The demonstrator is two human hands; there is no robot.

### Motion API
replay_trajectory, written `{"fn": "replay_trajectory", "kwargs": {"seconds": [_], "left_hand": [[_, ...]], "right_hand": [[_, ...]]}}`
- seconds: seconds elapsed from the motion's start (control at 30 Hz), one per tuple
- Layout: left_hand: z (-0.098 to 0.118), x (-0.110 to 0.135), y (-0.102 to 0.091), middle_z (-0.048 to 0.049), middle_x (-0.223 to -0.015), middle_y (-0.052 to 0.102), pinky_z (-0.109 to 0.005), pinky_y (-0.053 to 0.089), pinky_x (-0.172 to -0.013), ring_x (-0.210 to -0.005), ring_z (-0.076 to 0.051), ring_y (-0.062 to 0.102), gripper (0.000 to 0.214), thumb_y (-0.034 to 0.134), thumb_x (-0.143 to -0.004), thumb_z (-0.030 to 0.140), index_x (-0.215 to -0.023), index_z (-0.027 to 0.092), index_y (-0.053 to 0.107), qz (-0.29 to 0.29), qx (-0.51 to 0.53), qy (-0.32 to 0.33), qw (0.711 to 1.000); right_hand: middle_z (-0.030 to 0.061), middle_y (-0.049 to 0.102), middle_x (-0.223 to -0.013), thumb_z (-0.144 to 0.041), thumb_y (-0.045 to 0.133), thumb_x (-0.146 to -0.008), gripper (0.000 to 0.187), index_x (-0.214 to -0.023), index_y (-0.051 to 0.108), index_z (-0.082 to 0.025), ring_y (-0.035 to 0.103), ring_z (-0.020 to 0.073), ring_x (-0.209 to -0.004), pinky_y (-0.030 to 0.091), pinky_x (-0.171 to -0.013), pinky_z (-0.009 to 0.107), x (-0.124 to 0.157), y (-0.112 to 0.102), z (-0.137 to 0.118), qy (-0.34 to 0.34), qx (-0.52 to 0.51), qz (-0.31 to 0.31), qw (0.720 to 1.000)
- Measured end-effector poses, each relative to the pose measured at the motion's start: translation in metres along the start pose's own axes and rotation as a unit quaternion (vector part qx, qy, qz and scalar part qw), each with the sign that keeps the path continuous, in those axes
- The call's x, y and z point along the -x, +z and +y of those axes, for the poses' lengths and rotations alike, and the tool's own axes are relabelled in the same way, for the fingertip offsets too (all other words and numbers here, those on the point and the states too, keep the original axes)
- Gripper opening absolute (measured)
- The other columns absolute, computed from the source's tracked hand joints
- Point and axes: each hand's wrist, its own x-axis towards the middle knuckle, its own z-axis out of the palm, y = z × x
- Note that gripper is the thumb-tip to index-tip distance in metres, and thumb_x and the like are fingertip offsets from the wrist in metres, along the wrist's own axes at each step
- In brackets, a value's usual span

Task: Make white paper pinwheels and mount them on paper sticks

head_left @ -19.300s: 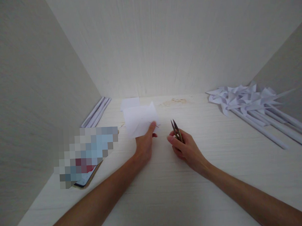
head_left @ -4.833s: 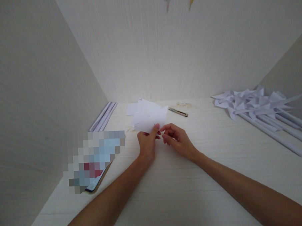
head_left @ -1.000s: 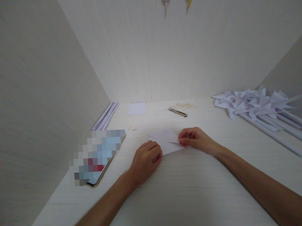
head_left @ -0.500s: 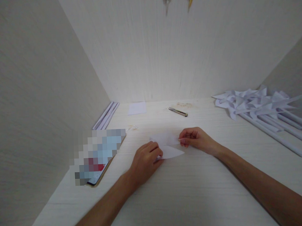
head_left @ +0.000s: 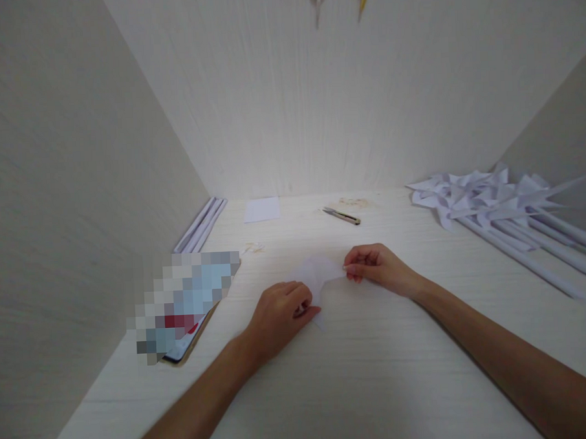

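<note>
Gentle bends for the cut white paper sheet (head_left: 331, 268)

Head view: the sheet lies low over the tabletop (head_left: 358, 385), between the hands. The right hand (head_left: 375, 267) pinches its pointed right tip between thumb and fingertips; the left hand (head_left: 278, 314) curls over its near-left part, though whether it grips or merely presses is hidden. Good handling here would likely mean steadying the sheet from the left, guiding the tip lightly, and curving the paper rather than creasing it; tugging could tear it.
</note>
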Motion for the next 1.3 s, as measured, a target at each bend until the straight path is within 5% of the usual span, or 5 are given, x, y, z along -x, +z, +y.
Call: {"fn": "replay_trajectory", "kwargs": {"seconds": [0.23, 0.5, 0.8, 1.07, 1.3], "left_hand": [[-0.001, 0.000, -0.004, 0.0007, -0.062, 0.055, -0.018, 0.039, -0.052, -0.056, -0.008, 0.050, 0.010, 0.060, -0.072, 0.018, -0.063, 0.016, 0.055, -0.037, 0.134, -0.009, 0.990], [-0.003, 0.000, -0.001, -0.0050, -0.085, 0.061, -0.026, 0.047, -0.068, -0.077, -0.014, 0.057, 0.016, 0.062, -0.071, 0.024, -0.087, 0.019, 0.063, -0.056, 0.129, 0.000, 0.990], [0.005, -0.005, -0.003, -0.0045, -0.079, 0.062, -0.025, 0.044, -0.066, -0.073, -0.013, 0.054, 0.010, 0.052, -0.077, 0.012, -0.072, 0.016, 0.059, -0.083, 0.094, 0.063, 0.990], [0.006, -0.001, -0.004, -0.0034, -0.079, 0.068, -0.027, 0.046, -0.071, -0.075, -0.012, 0.059, 0.012, 0.050, -0.075, 0.006, -0.074, 0.017, 0.055, 0.054, 0.119, 0.066, 0.989], [0.011, -0.003, -0.007, -0.0027, -0.073, 0.067, -0.026, 0.048, -0.070, -0.074, -0.013, 0.061, 0.007, 0.057, -0.073, 0.013, -0.070, 0.017, 0.061, 0.082, 0.219, -0.080, 0.969]], "right_hand": [[-0.0018, 0.059, -0.060, -0.032, 0.070, -0.060, 0.020, -0.065, 0.061, -0.016, 0.050, 0.0069, -0.051, 0.039, -0.050, 0.021, -0.003, -0.004, 0.011, -0.012, -0.038, 0.024, 0.999], [-0.0010, 0.060, -0.063, -0.033, 0.070, -0.060, 0.020, -0.066, 0.062, -0.016, 0.051, 0.0075, -0.053, 0.040, -0.051, 0.022, -0.004, -0.005, 0.014, -0.011, -0.036, 0.021, 0.999], [-0.0020, 0.059, -0.060, -0.032, 0.072, -0.057, 0.020, -0.063, 0.061, -0.016, 0.050, 0.0070, -0.051, 0.040, -0.050, 0.021, -0.003, -0.003, 0.010, 0.001, -0.042, 0.030, 0.999], [-0.0018, 0.060, -0.059, -0.030, 0.072, -0.057, 0.018, -0.062, 0.063, -0.016, 0.050, 0.0072, -0.051, 0.040, -0.049, 0.021, -0.001, -0.002, 0.006, -0.001, -0.043, 0.040, 0.998], [-0.0026, 0.059, -0.051, -0.026, 0.074, -0.053, 0.014, -0.057, 0.065, -0.016, 0.050, 0.0073, -0.048, 0.039, -0.049, 0.021, 0.002, 0.001, -0.001, 0.013, -0.033, 0.031, 0.999]]}}
